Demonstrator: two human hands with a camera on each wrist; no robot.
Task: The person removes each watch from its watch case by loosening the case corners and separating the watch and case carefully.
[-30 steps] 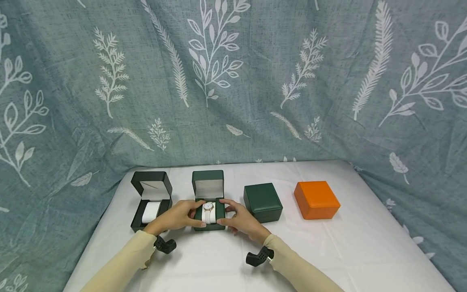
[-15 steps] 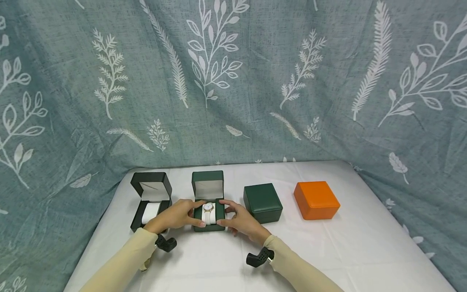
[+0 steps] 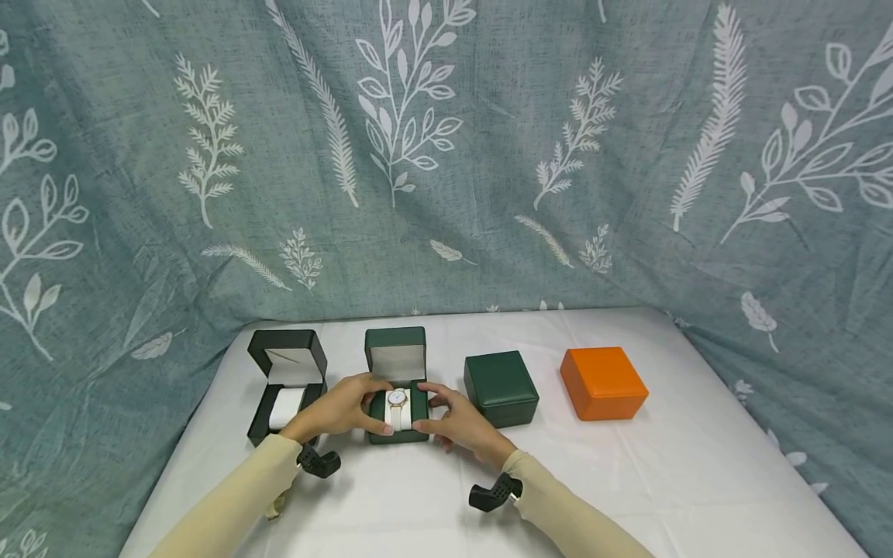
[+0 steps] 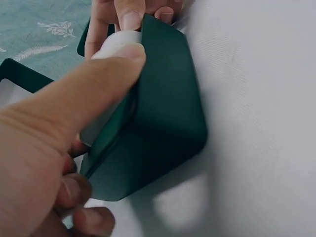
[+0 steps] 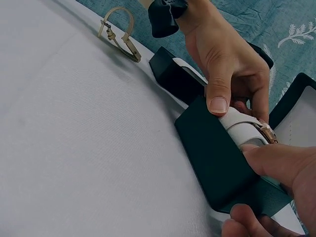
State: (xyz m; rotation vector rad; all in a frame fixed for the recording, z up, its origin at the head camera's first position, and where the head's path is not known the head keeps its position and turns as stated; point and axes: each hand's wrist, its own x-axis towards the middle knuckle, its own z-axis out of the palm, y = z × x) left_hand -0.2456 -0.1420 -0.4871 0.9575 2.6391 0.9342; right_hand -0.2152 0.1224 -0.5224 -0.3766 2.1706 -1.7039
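A blue-green curtain [image 3: 467, 279] with white leaf patterns fills the 12 o'clock side, above a table [image 3: 412, 511] covered in white cloth. Two beige sleeves reach in, the left sleeve [image 3: 226, 496] from 7 o'clock and the right sleeve [image 3: 575, 511] from 5 o'clock. Taking the open green box [image 3: 395, 338] as the clock's centre, the shut orange box [image 3: 605, 384] sits well out at 3 o'clock, the shut green box [image 3: 501, 390] nearer on the same line, and the open black box [image 3: 287, 341] at 9 o'clock. The left hand [image 3: 339, 407] holds the open green box from 9 o'clock, the right hand [image 3: 460, 422] from about 4 o'clock, fingers curled round its sides, both thumbs at its 6 o'clock rim. A beige strap [image 3: 274, 509] shows near 8 o'clock, partly hidden by the sleeve. Smallest, the white-strapped watch [image 3: 397, 397] lies within the held box, around its white cushion [image 3: 407, 417], between the hands; thumb contact with it cannot be told.
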